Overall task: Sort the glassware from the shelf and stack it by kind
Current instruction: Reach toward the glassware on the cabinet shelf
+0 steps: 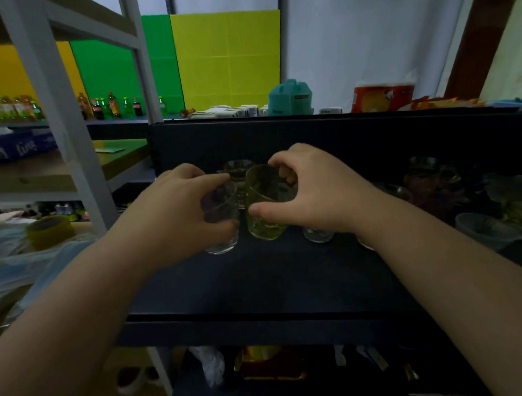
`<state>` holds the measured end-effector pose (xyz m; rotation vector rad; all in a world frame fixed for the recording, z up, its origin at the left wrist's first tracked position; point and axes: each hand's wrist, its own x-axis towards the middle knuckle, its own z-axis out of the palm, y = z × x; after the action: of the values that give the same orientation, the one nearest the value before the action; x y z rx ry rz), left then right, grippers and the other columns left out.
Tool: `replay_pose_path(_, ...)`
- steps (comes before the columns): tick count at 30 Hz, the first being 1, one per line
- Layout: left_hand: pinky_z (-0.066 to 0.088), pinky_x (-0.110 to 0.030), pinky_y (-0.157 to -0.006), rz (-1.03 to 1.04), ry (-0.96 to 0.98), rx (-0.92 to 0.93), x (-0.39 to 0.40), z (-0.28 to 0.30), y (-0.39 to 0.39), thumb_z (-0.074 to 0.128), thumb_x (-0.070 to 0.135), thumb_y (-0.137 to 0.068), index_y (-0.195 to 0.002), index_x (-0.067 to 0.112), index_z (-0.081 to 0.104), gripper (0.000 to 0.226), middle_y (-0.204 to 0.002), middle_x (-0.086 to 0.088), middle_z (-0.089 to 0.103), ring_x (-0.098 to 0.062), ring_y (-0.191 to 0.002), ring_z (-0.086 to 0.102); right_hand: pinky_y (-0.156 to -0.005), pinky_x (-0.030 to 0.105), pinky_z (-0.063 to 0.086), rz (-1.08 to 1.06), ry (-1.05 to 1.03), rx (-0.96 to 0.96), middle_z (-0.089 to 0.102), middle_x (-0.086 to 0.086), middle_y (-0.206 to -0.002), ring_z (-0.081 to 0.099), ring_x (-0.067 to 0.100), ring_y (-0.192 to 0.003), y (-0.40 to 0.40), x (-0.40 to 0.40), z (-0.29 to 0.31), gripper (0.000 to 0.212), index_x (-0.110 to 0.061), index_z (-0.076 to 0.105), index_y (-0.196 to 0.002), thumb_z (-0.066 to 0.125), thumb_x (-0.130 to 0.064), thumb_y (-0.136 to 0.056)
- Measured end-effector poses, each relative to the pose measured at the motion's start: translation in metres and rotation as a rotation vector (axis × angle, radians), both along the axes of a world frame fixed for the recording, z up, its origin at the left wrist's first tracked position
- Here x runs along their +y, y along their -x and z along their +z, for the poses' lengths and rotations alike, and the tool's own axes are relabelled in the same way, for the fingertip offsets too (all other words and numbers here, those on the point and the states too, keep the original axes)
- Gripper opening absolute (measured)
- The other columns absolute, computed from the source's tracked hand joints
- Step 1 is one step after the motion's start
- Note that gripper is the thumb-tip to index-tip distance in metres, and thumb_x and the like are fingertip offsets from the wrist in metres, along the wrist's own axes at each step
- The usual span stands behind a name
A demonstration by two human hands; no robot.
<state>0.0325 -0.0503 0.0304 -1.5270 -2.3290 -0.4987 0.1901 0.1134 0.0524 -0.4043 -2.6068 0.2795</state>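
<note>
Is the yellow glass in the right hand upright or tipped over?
Upright: the yellow glass has its rim up and base down, gripped by the right hand.

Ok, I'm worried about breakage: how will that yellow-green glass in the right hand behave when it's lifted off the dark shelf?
The yellow-green glass looks rigid and thin-walled, so probably fragile if knocked against the clear glass close beside it in the left hand. Its smooth wall may be slippery, though the right hand wraps it. Being squat, it seems unlikely to tip.
</note>
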Motion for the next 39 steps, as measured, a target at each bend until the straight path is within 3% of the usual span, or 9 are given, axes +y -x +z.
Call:
replay_pose_path(4, 0.051, -0.034, -0.083, -0.042, -0.02, -0.035, 0.009, 0.004, -0.04, 0.064, 0.068, -0.064, -0.138, 0.044, 0.043, 0.081, -0.126, 0.015, 0.042, -0.008, -0.099, 0.053, -0.082, 0.029, 0.051, -0.045, 0.009, 0.058, 0.049, -0.016, -0.107, 0.052, 0.004, -0.096, -0.054, 0.002, 0.003, 0.087, -0.027, 0.055, -0.133, 0.063, -0.081, -0.065)
replay_pose_path(7, 0.052, -0.032, -0.08, -0.113, -0.016, -0.049, 0.025, 0.005, -0.082, 0.055, 0.077, -0.056, -0.137, 0.047, 0.044, 0.087, -0.122, 0.02, 0.04, -0.005, -0.093, 0.055, -0.08, 0.027, 0.05, -0.106, -0.015, 0.065, 0.049, -0.018, -0.104, 0.052, 0.002, -0.092, -0.108, 0.008, 0.002, 0.082, -0.029, 0.057, -0.127, 0.062, -0.082, -0.064)
replay_pose_path(17, 0.051, -0.027, -0.076, -0.352, 0.04, -0.071, 0.103, 0.005, -0.266, 0.053, 0.08, -0.056, -0.138, 0.053, 0.037, 0.087, -0.118, 0.03, 0.033, 0.001, -0.09, 0.053, -0.09, 0.027, 0.047, -0.348, 0.103, 0.037, 0.046, -0.025, -0.12, 0.049, -0.002, -0.109, -0.321, 0.064, -0.015, 0.095, -0.036, 0.048, -0.139, 0.058, -0.088, -0.06)
replay_pose_path(25, 0.043, -0.018, -0.076, -0.555, 0.058, -0.096, 0.194, -0.004, -0.404, 0.05, 0.085, -0.061, -0.139, 0.053, 0.035, 0.087, -0.116, 0.035, 0.031, 0.005, -0.092, 0.051, -0.079, 0.019, 0.045, -0.548, 0.135, 0.078, 0.046, -0.027, -0.108, 0.049, -0.007, -0.098, -0.487, 0.125, -0.029, 0.095, -0.034, 0.051, -0.137, 0.056, -0.088, -0.059)
replay_pose_path(35, 0.041, -0.017, -0.077, -0.713, 0.054, -0.062, 0.326, -0.009, -0.522, 0.049, 0.082, -0.065, -0.142, 0.05, 0.029, 0.087, -0.12, 0.027, 0.031, 0.004, -0.092, 0.047, -0.071, 0.015, 0.038, -0.76, 0.152, 0.184, 0.047, -0.023, -0.104, 0.049, -0.007, -0.091, -0.606, 0.209, -0.042, 0.096, -0.029, 0.055, -0.134, 0.061, -0.085, -0.057)
replay_pose_path(39, 0.048, -0.023, -0.079, -0.757, 0.008, -0.059, 0.387, -0.007, -0.547, 0.05, 0.081, -0.066, -0.143, 0.048, 0.03, 0.085, -0.123, 0.024, 0.034, 0.0, -0.098, 0.047, -0.07, 0.014, 0.037, -0.816, 0.128, 0.233, 0.049, -0.023, -0.102, 0.05, -0.011, -0.09, -0.632, 0.255, -0.043, 0.095, -0.029, 0.058, -0.13, 0.061, -0.086, -0.054)
